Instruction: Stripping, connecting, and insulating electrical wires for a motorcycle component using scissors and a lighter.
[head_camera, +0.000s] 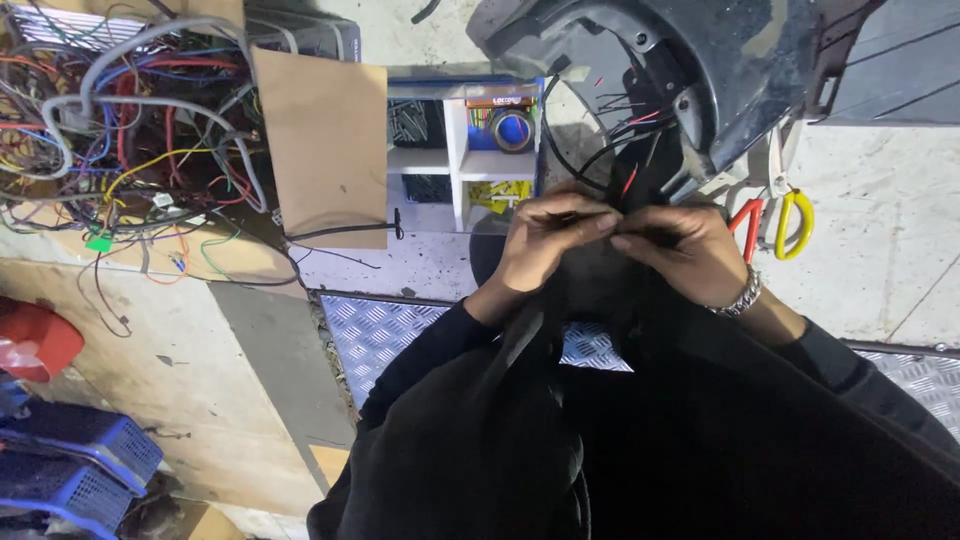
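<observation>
Wires (632, 150) lengthwise, seemingly up from pinching fingers (600, 222)

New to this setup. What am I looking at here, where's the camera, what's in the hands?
One picture, from a camera worn on the person's head, looking down past their dark sleeves. No machine: two bare hands. The left hand and the right hand, with a metal bracelet at its wrist, pinch thin black wires between the fingertips. The wires run up into a dark plastic housing. Behind the hands is a small white shelf box holding a tape roll. To the left lies a tangle of coloured wires and a brown card sheet. Red and yellow tool handles lie at the right; blue crates sit lower left.
</observation>
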